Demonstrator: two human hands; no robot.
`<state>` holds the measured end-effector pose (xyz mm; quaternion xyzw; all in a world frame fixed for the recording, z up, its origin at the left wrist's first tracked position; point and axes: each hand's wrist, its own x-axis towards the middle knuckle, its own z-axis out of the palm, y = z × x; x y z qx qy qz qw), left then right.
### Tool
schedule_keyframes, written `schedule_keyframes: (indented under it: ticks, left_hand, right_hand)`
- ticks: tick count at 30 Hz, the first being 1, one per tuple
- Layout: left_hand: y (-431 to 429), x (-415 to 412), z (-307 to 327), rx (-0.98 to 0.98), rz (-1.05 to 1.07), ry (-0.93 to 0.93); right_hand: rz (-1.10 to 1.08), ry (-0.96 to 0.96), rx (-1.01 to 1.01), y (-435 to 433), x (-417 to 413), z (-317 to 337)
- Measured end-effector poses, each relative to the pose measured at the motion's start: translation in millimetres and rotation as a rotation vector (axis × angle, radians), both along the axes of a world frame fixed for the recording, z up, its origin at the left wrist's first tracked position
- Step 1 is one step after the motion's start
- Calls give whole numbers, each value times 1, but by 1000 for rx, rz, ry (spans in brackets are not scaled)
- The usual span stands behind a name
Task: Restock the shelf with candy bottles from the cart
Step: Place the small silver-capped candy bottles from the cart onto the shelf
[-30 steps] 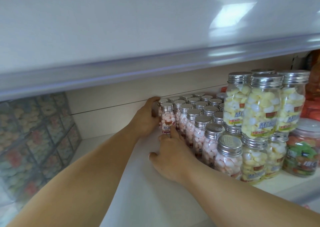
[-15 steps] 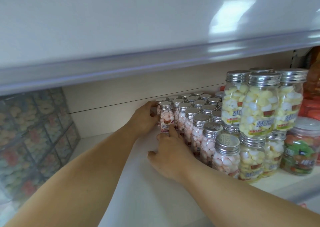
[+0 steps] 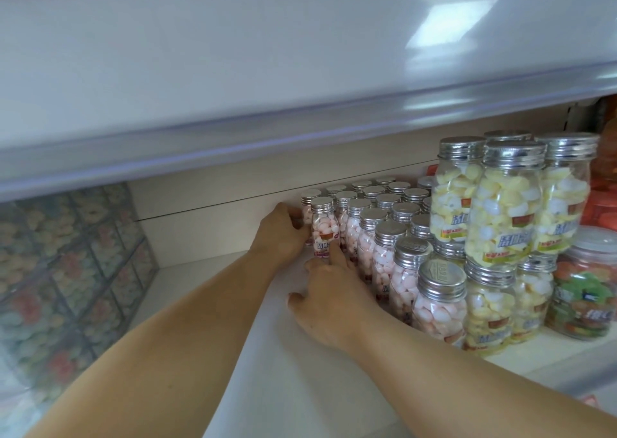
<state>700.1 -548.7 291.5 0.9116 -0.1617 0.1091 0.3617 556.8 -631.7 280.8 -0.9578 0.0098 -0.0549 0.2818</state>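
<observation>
Bottle [image 3: 324, 232] held by curled left grip [image 3: 283, 233], touched by spread right grip [image 3: 330, 290]; risked toppling neighbouring row [image 3: 384, 237] if overpushed.

Left hand [image 3: 283, 233] fingertips hidden behind bottles [image 3: 322, 227]; green jar [image 3: 584, 297] cropped right.

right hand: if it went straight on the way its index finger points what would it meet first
The leftmost pink bottle, most likely; the index finger of the right hand seems to touch its lower label.
</observation>
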Motion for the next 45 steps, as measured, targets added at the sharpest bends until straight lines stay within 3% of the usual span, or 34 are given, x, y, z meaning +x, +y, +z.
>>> schedule_keyframes:
  ticks: [22,26,33,36,39,45]
  left_hand:
    - [18,-54,12,-161,108,190]
    - [30,-111,23,-165,100,183]
    - [60,-295,53,-47,134,14]
    - [67,-364,30,-20,119,-4]
    - [71,-413,-14,26,124,45]
    - [87,-472,-170,104,141,466]
  right_hand:
    - [35,56,-94,-1,-3,3]
    - [80,58,-43,2,-49,21]
    - [308,-188,-2,-2,-183,33]
    - [411,-226,19,-8,-242,7]
    - [441,-105,40,-18,-283,-46]
    - [421,316,25,-37,-329,-187]
